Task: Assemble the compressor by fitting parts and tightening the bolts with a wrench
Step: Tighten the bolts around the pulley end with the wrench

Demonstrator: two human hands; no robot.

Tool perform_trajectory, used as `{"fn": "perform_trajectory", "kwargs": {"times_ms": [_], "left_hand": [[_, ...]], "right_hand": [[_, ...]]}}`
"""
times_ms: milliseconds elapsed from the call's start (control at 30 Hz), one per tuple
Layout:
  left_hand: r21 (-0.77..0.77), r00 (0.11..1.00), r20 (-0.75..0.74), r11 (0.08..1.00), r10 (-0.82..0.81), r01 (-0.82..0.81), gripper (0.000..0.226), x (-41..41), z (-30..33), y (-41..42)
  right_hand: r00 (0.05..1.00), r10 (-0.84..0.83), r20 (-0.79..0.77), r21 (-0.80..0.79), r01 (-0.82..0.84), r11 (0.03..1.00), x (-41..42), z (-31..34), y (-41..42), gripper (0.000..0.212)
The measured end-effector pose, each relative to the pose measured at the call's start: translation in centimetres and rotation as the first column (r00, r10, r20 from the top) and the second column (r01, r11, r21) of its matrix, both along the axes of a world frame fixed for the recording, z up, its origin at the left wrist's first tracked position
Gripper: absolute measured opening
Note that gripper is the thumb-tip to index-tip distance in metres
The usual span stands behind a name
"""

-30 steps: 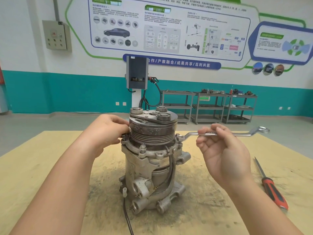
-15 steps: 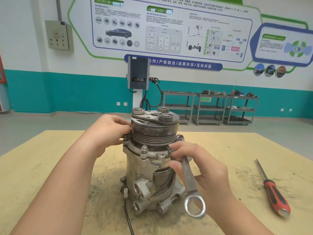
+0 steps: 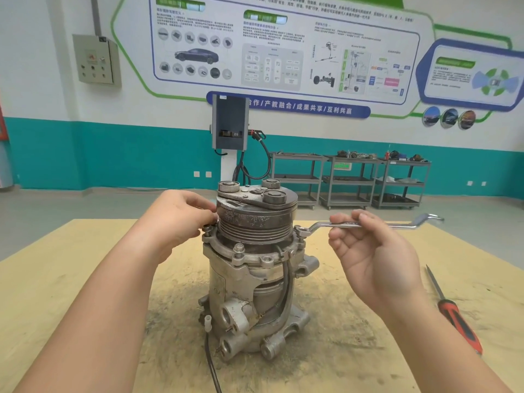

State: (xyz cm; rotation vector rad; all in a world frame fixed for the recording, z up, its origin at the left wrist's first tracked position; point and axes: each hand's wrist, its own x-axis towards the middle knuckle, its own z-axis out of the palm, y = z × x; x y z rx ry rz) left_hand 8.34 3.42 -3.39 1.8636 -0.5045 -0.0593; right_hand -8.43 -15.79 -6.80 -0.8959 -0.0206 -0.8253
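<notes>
1. Two bare hands work at the compressor [image 3: 252, 268], which stands upright on the yellow table [image 3: 71, 279].
2. Her or his right hand [image 3: 374, 259] pinches the wrench [image 3: 365, 224] by its shaft, fingers curled over it; the wrench lies level, its near ring end on a bolt [image 3: 301, 231] at the compressor's right flange.
3. Opposite, the left hand [image 3: 175, 219] rests against the ribbed pulley [image 3: 255, 219], fingertips at a bolt on the left flange; whether they pinch it I cannot tell.
4. Well to the right lies a red-handled screwdriver [image 3: 456, 316].
5. Beyond the table, metal carts [image 3: 348, 180] line the teal wall.
</notes>
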Motion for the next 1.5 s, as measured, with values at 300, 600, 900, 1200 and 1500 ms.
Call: {"fn": "perform_trajectory", "kwargs": {"times_ms": [300,600,900,1200,1500], "left_hand": [[-0.034,0.999,-0.015,0.998,-0.05,0.05,0.017,-0.4,-0.1,-0.2],[-0.007,0.999,-0.025,1.0,-0.02,0.02,0.005,-0.2,-0.2,-0.5],[-0.043,0.995,-0.083,0.998,-0.06,0.056,0.023,0.0,0.1,-0.1],[-0.061,0.976,0.082,0.976,-0.202,0.207,0.128,-4.2,-3.7,1.0],[-0.284,0.974,0.125,0.933,-0.191,0.22,0.122,-4.5,-6.5,-1.3]], "right_hand": [[0.881,-0.37,0.294,-0.604,0.471,0.643,0.2,-2.0,2.2,0.016],[0.85,-0.334,0.407,-0.767,0.516,0.38,-0.2,-1.9,3.6,0.016],[0.996,-0.085,0.038,-0.079,0.088,0.993,0.3,0.2,-0.3,0.015],[0.941,0.169,-0.293,-0.011,-0.18,0.984,2.2,2.3,-3.6,0.012],[0.987,0.062,-0.146,-0.036,-0.068,0.997,2.0,1.4,-2.6,0.009]]}}
